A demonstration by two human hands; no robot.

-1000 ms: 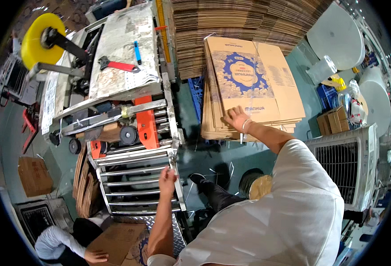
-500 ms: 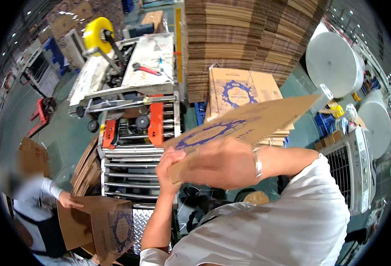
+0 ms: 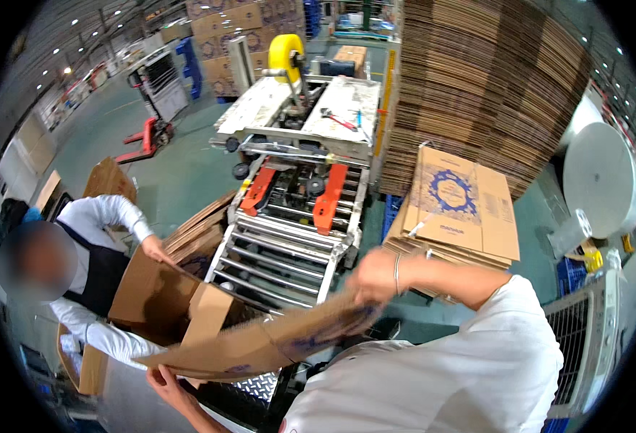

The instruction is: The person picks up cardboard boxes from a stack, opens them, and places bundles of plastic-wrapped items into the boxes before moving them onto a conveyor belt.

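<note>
Person's left hand [image 3: 169, 388] and right hand [image 3: 375, 277] closed on opposite ends of bowed cardboard sheet [image 3: 260, 348]; shiny metal roller conveyor [image 3: 282, 247] far.

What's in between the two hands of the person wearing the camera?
A brown piece of cardboard with blue print stretches from the left hand to the right hand, as the head view shows.

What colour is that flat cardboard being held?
The flat cardboard is brown with blue print, in the head view.

Brown cardboard carton [image 3: 260, 345], nearly flat, blue-printed, slightly bowed, held aloft, slanting from lower left to upper right
</note>
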